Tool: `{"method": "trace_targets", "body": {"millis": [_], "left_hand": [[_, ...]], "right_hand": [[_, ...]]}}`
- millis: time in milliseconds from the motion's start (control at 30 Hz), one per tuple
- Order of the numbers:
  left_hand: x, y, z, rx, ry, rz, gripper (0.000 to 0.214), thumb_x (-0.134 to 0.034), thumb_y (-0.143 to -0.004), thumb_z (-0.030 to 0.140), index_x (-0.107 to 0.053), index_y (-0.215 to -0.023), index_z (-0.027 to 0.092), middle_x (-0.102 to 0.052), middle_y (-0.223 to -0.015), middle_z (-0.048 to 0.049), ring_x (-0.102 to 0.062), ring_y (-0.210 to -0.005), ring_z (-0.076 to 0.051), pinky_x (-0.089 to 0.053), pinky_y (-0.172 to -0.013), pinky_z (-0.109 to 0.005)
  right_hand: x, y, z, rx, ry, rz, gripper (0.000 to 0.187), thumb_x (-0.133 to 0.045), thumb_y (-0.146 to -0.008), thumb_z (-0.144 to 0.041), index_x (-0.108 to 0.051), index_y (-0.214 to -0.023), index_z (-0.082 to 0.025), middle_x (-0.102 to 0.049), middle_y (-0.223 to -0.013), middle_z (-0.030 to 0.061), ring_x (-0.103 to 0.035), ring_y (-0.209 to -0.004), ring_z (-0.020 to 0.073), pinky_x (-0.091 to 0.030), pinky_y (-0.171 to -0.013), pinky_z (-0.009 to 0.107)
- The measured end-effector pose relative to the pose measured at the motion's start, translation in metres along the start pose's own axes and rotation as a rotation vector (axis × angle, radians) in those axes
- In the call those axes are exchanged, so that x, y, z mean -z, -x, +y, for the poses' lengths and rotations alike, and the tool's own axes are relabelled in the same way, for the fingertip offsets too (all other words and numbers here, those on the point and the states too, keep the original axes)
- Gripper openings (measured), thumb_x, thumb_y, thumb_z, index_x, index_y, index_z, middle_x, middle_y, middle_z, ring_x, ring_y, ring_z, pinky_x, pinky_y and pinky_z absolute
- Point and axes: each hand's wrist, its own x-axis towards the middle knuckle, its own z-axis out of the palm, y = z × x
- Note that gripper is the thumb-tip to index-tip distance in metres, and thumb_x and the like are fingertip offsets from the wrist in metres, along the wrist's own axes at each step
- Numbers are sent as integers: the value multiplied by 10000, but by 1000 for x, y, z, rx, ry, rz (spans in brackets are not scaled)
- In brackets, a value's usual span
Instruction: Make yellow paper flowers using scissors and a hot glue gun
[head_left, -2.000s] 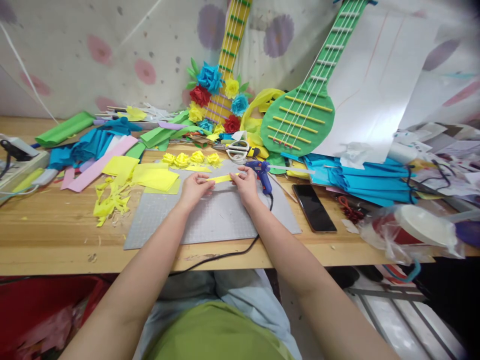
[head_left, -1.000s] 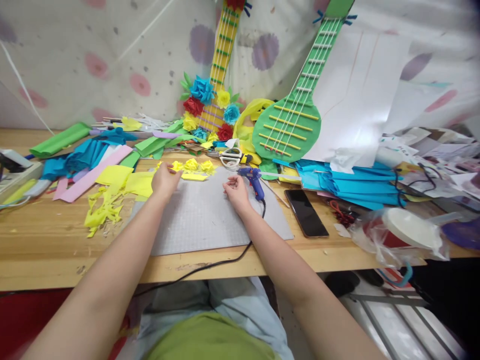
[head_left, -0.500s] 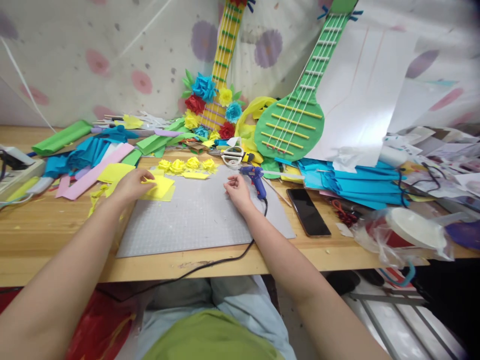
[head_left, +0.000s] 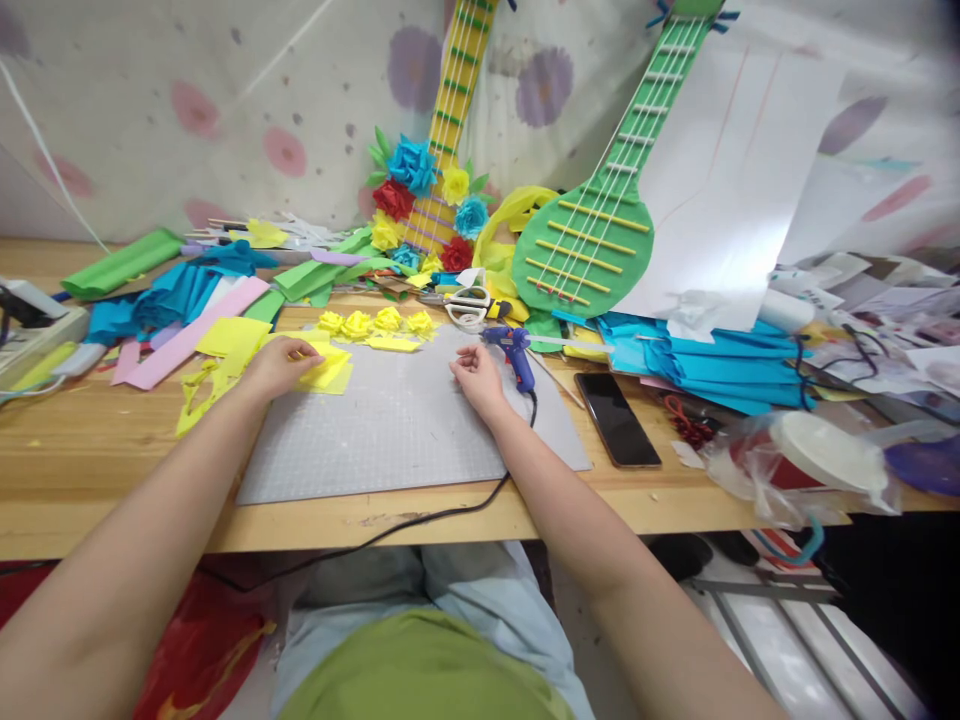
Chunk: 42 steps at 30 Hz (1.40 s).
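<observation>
My left hand [head_left: 276, 366] lies on a small stack of yellow paper sheets [head_left: 328, 370] at the left edge of the grey cutting mat [head_left: 397, 425], its fingers curled onto the top sheet. My right hand [head_left: 475, 372] rests on the mat's far right part. Its fingers are curled into a loose pinch, and I cannot see what is in them. A blue glue gun [head_left: 514, 352] lies just right of that hand, its black cord running off the table's front edge. A row of small yellow paper flowers [head_left: 375, 322] sits along the mat's far edge.
White-handled scissors [head_left: 468, 305] lie behind the mat. A black phone [head_left: 616, 405] lies to the right, beside folded blue crepe paper [head_left: 705, 362]. A green paper guitar [head_left: 592, 240] and a yellow guitar with flowers [head_left: 439, 195] lean on the wall. Yellow scraps [head_left: 196, 395] lie left.
Two seconds ago both hands held a yellow strip over the mat. My left hand has since gone to the flowers, then left to the yellow sheets. The right hand has stayed by the glue gun.
</observation>
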Motion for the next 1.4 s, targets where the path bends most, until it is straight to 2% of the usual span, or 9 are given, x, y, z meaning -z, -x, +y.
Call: {"method": "trace_targets", "body": {"millis": [167,333,500,667,767,933,1067,1233,1400], "left_hand": [[15,1,16,236,393,236,167,-661,-701,294,-630,-770,145,-549,-648,45,-428,-599,-75,-353,-605,-197],[16,3,42,147,346,328,226,-635,-718,335,-640,-828,137,-546,-667,26,-451,-614,-92,-396,-621,-220],[-23,20,77,-180,73,276,179,-632,-705,372,-627,-696,194,-581,-810,-30,-534,-864,-197,-398,-847,-323],[-76,44,106,-384,25,100,167,-602,-747,351,-645,-704,195,-609,-863,-66,-551,-897,-230,-382,-840,-364],[-92,56,117,-417,58,64,146,-613,-747,334,-652,-721,195,-621,-880,-72,-557,-902,-236,-381,-831,-370],[-93,61,115,-460,108,10,234,-645,-716,420,-651,-789,198,-621,-910,-67,-556,-939,-231,-382,-851,-358],[-86,57,97,-469,63,7,397,-729,-624,380,-631,-971,215,-594,-1052,-75,-517,-1036,-254,-355,-905,-387],[-81,54,86,-428,38,75,87,-616,-739,265,-655,-796,212,-626,-943,-57,-547,-952,-229,-364,-867,-375],[-78,58,93,-436,-36,120,64,-595,-728,222,-646,-691,212,-638,-868,-62,-549,-920,-247,-359,-843,-400]], "right_hand": [[-1,-1,2,4,2,0,201,-546,-669,-168,-442,-837,-203,-465,-657,-78,-471,-493,60,-384,-462,188],[0,-2,6,42,48,-1,209,-539,-673,-201,-450,-861,-210,-486,-691,-63,-485,-529,69,-417,-500,200],[5,7,-1,300,301,18,251,-508,-689,-157,-498,-935,-203,-565,-884,14,-499,-612,95,-450,-649,270],[4,19,-12,504,526,-152,463,-473,-698,-108,-475,-1154,-190,-521,-1162,89,-531,-730,140,-453,-755,331],[1,21,-12,587,650,-213,545,-436,-683,-55,-469,-1209,-193,-534,-1181,90,-511,-935,198,-423,-856,361],[2,17,-7,518,695,-220,531,-429,-641,-1,-546,-1111,-216,-641,-896,38,-493,-932,213,-423,-810,346],[8,9,-1,445,546,-90,452,-417,-611,14,-601,-944,-229,-647,-835,10,-495,-893,195,-428,-774,320],[13,3,3,408,517,-129,358,-461,-633,-14,-622,-863,-237,-654,-840,4,-479,-929,195,-424,-767,313],[15,5,-2,492,584,-199,248,-537,-675,-88,-632,-852,-233,-643,-898,14,-483,-959,199,-394,-856,350]]}}
